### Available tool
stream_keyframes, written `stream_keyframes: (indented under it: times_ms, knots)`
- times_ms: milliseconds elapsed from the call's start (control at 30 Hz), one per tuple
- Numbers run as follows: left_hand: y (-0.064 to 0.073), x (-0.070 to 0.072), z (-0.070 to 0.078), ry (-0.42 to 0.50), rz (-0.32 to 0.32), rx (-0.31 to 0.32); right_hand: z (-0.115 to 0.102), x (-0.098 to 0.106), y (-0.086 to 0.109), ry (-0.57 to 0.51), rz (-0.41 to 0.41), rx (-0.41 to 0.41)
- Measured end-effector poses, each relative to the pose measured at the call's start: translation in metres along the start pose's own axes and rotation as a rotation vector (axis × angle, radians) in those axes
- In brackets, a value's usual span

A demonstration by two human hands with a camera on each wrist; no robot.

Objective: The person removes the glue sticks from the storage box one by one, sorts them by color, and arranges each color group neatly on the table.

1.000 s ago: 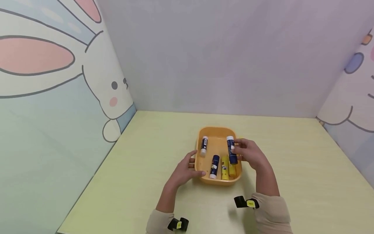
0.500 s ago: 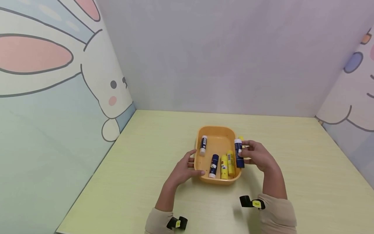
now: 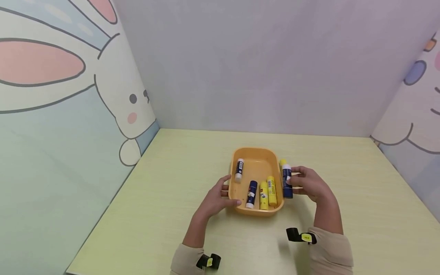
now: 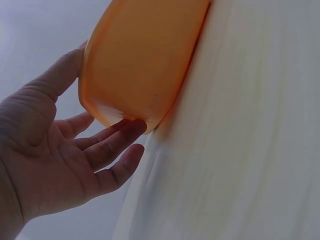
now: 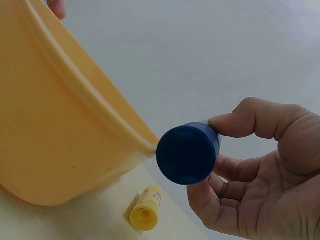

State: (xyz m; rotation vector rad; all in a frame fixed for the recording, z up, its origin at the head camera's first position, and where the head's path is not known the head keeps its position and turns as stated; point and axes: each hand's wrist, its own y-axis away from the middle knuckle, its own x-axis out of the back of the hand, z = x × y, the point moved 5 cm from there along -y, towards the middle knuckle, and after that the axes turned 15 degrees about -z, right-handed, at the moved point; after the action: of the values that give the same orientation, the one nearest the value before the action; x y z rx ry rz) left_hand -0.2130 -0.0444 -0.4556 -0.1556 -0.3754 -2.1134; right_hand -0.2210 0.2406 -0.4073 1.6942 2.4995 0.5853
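My right hand (image 3: 312, 184) pinches a large dark-blue glue stick (image 3: 287, 191) with a white end, just outside the right wall of an orange plastic tray (image 3: 256, 166). In the right wrist view, the blue round end of this glue stick (image 5: 185, 156) faces the camera, held between thumb and fingers. My left hand (image 3: 214, 200) holds the tray's near left corner, thumb at the rim and fingers against the outer wall (image 4: 135, 65). Inside the tray lie a small blue-and-white glue stick (image 3: 239, 170), another blue one (image 3: 251, 194) and two yellow ones (image 3: 264, 195).
Another yellow glue stick (image 5: 146, 209) lies on the table beside the tray's right wall, partly hidden in the head view. The pale table (image 3: 357, 198) extends on both sides. A plain wall (image 3: 254, 68) stands behind, with cartoon-printed walls (image 3: 120, 88) at the sides.
My right hand has carried the large blue glue stick rightward, from above the tray over its right wall to outside it. My left hand has stayed on the tray.
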Motion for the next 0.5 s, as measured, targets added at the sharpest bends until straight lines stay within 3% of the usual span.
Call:
stream_keyframes:
  times_ms: [500]
  knots:
    - [0.000, 0.001, 0.001, 0.018, -0.004, 0.005, 0.017, 0.005, 0.006, -0.017, -0.036, -0.047]
